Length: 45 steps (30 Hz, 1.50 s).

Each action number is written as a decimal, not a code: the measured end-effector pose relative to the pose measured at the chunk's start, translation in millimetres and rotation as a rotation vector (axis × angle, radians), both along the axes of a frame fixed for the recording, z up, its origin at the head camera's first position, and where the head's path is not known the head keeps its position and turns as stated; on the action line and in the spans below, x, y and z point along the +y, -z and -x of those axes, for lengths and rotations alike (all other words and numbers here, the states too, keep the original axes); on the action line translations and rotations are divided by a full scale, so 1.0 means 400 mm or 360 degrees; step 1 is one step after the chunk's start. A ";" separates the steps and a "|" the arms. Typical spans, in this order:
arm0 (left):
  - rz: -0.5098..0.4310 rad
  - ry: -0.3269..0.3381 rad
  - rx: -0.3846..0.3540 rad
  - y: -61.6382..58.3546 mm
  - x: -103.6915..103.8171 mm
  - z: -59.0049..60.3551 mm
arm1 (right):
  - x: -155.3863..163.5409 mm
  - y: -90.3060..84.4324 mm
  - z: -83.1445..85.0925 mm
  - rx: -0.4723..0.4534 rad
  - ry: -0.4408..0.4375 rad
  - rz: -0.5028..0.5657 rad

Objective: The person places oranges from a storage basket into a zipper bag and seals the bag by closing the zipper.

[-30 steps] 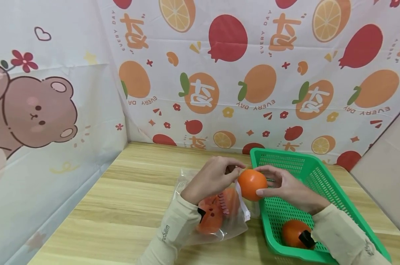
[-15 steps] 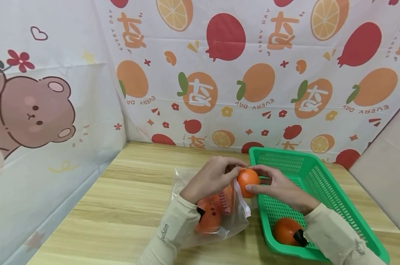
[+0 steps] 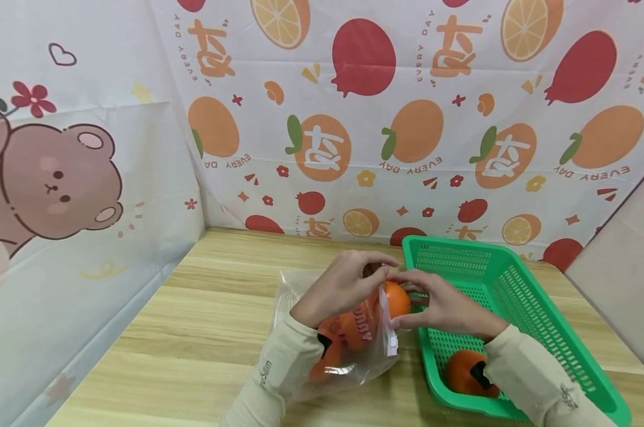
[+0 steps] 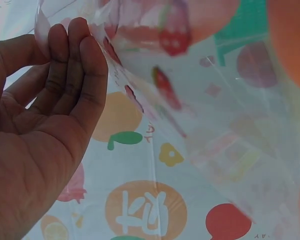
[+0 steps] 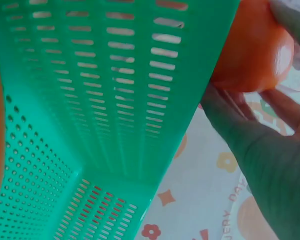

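Observation:
My left hand [image 3: 343, 287] pinches the mouth edge of a clear plastic slider bag [image 3: 372, 365], which also shows in the left wrist view with its printed film [image 4: 215, 115] spread beside the fingers. A smooth round orange [image 3: 397, 300] is at the bag's mouth, partly behind the pale zip strip [image 3: 387, 314]. My right hand [image 3: 445, 305] holds that orange with curled fingers and thumb; the right wrist view shows the orange [image 5: 255, 50] close up. More orange fruits [image 3: 328, 359] lie inside the bag, partly hidden by my left wrist and sleeve.
A green perforated basket [image 3: 547, 308] stands on the wooden table [image 3: 194, 332] to the right, under my right forearm. One orange-red fruit [image 3: 461, 370] sits at its near end. A fruit-printed cloth [image 3: 364, 142] hangs behind the table; a bear-printed one [image 3: 60, 178] hangs at left.
My right hand has moved left with the orange, from above the basket's edge into the bag's mouth. My left hand keeps its hold on the bag's edge.

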State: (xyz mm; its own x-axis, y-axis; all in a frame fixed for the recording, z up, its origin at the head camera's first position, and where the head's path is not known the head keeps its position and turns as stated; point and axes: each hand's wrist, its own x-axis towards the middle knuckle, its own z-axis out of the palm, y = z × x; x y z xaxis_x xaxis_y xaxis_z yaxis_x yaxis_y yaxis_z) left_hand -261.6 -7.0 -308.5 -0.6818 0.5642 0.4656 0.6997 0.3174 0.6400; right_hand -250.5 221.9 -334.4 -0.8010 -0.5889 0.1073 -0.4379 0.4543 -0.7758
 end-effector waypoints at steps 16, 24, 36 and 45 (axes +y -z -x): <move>0.0003 0.0060 -0.0062 -0.005 0.009 -0.006 | 0.016 -0.007 0.001 0.0064 -0.0241 -0.0270; 0.0021 0.0058 -0.0015 -0.008 0.010 -0.006 | 0.016 -0.007 0.003 0.0028 -0.0290 -0.0268; 0.0002 0.0086 -0.0014 -0.005 0.011 -0.004 | -0.026 0.009 0.000 0.0315 -0.0241 -0.0352; -0.0016 0.0083 -0.0007 -0.004 0.008 -0.004 | -0.049 0.006 0.001 0.0346 -0.0296 -0.0445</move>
